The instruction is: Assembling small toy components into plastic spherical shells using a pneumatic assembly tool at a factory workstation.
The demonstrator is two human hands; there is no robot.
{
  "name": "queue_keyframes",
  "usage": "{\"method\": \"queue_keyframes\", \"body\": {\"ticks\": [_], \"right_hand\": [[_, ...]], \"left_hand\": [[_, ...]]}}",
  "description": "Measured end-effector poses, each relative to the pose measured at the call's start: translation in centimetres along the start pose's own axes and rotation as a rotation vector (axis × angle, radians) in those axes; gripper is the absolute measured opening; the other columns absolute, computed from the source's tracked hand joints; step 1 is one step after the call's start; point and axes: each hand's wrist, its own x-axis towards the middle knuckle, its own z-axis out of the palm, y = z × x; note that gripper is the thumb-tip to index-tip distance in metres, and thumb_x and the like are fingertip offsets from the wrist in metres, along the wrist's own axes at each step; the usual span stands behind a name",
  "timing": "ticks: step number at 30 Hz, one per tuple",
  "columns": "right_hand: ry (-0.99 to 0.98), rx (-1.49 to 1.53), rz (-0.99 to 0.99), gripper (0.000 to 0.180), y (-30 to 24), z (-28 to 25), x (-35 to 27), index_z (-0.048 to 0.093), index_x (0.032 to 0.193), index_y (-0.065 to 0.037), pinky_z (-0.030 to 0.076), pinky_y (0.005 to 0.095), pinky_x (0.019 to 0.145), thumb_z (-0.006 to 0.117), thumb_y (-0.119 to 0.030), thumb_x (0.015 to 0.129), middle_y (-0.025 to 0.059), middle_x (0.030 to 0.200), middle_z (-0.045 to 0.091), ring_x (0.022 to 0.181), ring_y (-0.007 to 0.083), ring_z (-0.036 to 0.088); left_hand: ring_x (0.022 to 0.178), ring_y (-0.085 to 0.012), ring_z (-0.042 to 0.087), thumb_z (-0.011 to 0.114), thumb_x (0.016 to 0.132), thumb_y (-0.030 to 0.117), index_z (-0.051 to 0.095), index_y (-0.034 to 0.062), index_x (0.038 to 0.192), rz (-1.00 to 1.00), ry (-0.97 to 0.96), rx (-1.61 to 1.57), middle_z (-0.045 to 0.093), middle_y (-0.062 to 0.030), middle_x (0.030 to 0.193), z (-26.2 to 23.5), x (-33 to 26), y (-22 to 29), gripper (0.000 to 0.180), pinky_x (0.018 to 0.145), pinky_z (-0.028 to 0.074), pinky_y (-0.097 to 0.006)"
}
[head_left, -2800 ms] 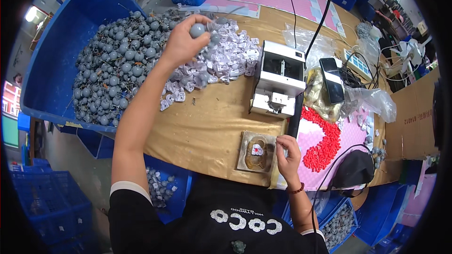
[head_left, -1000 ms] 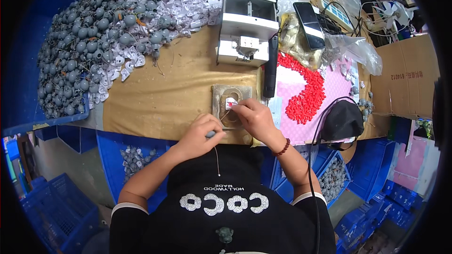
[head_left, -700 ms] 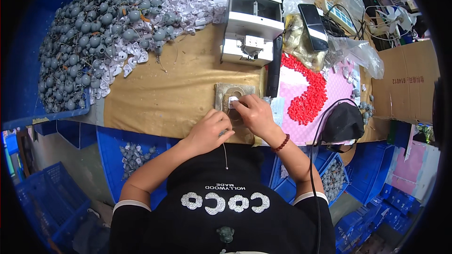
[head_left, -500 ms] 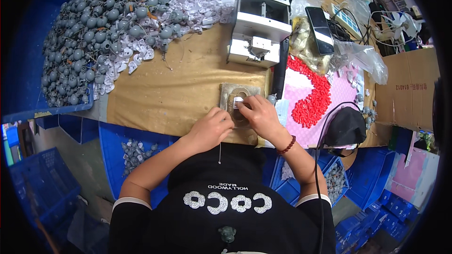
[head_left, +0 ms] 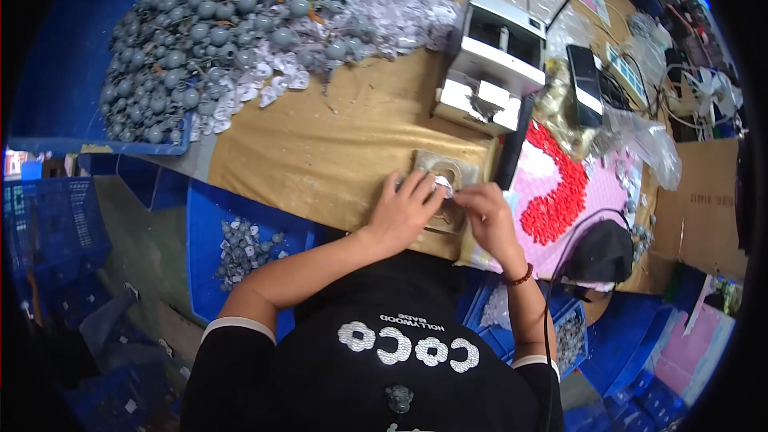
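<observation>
Fingers of the left hand [head_left: 402,212] bend close over a small white piece [head_left: 442,183]; those of the right hand [head_left: 494,222] are bunched just right of it. Whether either grips it, I cannot tell. It is at a square, grey-brown block [head_left: 426,161] on the brown-covered table [head_left: 320,180]. This seems a two-handed adjusting step, calling next for steady fingertips. Farther right lie small red plastic pieces [head_left: 550,216].

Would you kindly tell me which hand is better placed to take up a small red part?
Probably the right hand: the red parts lie nearby, to its right, whereas the left hand is farther away, over the left side of the square block.
</observation>
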Motion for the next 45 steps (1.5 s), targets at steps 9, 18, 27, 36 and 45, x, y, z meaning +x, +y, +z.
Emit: {"method": "queue_keyframes", "body": {"ticks": [9, 18, 27, 36, 45], "right_hand": [[-0.085, -0.124, 0.065, 0.034, 0.0, -3.5, -1.0, 0.061, 0.112, -0.005, 0.041, 0.0481, 0.110, 0.069, 0.003, 0.080, 0.0140, 0.121, 0.066, 0.127, 0.0357, 0.055], [0.083, -0.369, 0.063, 0.039, 0.8, -0.3, -1.3, 0.060, 0.108, -0.008, 0.040, 0.0490, 0.106, 0.069, 0.005, 0.073, 0.0128, 0.104, 0.060, 0.113, 0.0342, 0.057], [0.454, 1.015, 0.340, 0.030, 0.3, 2.5, 1.3, 0.060, 0.114, -0.001, 0.056, 0.0322, 0.089, 0.068, 0.011, 0.088, 0.0120, 0.116, 0.060, 0.107, 0.0208, 0.064], [-0.195, 0.817, 0.513, 0.042, 0.3, -0.4, 3.6, 0.062, 0.125, 0.002, 0.058, 0.0320, 0.084, 0.077, 0.001, 0.086, 0.0141, 0.109, 0.070, 0.096, 0.0214, 0.071], [-0.223, 0.022, 0.229, 0.042, -1.3, -0.3, 5.7, 0.069, 0.118, -0.005, 0.054, 0.0381, 0.075, 0.082, -0.011, 0.078, 0.0139, 0.099, 0.065, 0.085, 0.0293, 0.066]], "left_hand": [[0.130, -0.0330, 0.051, 0.067, 0.081, 0.005, 0.063, 0.0075, 0.129, 0.039, 0.046, -0.026, 0.059, -0.0164, 0.131, 0.6, 0.3, -0.8, 0.049, 0.105, 0.040, -0.055], [0.127, -0.0342, 0.055, 0.067, 0.079, 0.004, 0.066, 0.0061, 0.125, 0.066, 0.082, -0.063, 0.061, -0.0182, 0.128, 0.6, 0.2, -1.2, 0.046, 0.102, 0.044, -0.046], [0.127, -0.0333, 0.054, 0.058, 0.085, 0.007, 0.065, 0.0009, 0.122, 0.088, 0.087, -0.072, 0.060, -0.0187, 0.126, 0.1, 0.4, -1.3, 0.038, 0.099, 0.045, -0.043], [0.126, -0.0338, 0.057, 0.068, 0.078, 0.004, 0.069, 0.0056, 0.117, 0.081, 0.081, -0.112, 0.062, -0.0154, 0.124, 0.6, 0.6, -1.9, 0.038, 0.098, 0.048, -0.044], [0.126, -0.0334, 0.057, 0.071, 0.077, 0.006, 0.069, 0.0059, 0.112, 0.090, 0.084, -0.140, 0.063, -0.0138, 0.122, 0.5, 0.6, -2.5, 0.036, 0.098, 0.049, -0.044]]}}
